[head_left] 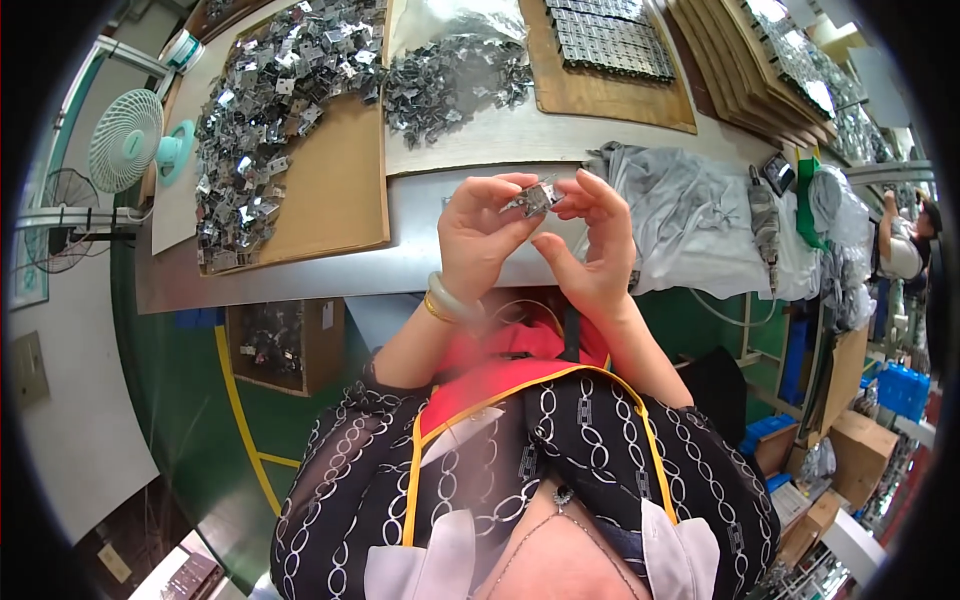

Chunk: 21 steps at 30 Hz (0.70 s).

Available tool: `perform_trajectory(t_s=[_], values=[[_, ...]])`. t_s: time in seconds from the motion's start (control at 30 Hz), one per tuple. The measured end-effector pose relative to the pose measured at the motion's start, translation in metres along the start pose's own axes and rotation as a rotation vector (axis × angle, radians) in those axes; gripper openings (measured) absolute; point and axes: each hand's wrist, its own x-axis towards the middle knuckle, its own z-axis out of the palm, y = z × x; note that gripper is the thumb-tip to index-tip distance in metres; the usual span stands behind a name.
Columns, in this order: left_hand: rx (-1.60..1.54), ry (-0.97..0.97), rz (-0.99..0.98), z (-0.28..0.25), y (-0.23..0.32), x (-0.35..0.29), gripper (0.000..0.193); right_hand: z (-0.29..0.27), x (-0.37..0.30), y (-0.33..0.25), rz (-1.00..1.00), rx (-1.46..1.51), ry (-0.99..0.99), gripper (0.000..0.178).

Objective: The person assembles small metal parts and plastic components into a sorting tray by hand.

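Note:
A small silvery metal bracket-like part [538, 198] is held up above the front edge of the metal worktop. My left hand [472, 230] has its thumb and fingers closed on the part's left side. Just to the right, my right hand [598, 245] is curved with its thumb apart from the fingers. Its fingertips come close to the part's right side; whether they touch it I cannot tell. Beyond my hands, a loose heap of similar small metal pieces [455, 85] lies on the table.
Many metal parts [245, 160] cover a cardboard-lined board [335, 200] on the left. Neat rows of parts [610, 42] fill a wooden board [620, 105] at the back. Grey cloth and plastic [670, 215], plus a powered screwdriver-like tool [763, 225], lie right. A fan [127, 140] stands far left.

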Motion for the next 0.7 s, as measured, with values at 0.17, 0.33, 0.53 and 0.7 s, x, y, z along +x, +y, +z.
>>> perform_trajectory(t_s=[0.17,0.33,0.53,0.7], values=[[-0.003,-0.038,0.026,-0.006,0.01,-0.005,0.034,0.009,0.0,0.001,0.076,0.202,-0.034,0.067],[0.219,0.011,0.029,-0.013,0.019,-0.008,0.036,0.011,-0.003,0.007,0.284,0.362,-0.014,0.061],[0.332,0.046,0.081,-0.024,0.027,-0.011,0.038,0.013,-0.005,0.007,0.379,0.31,0.05,0.044],[0.442,0.165,0.033,-0.028,0.038,-0.013,0.035,0.011,-0.009,0.011,0.462,0.174,0.066,0.032]])
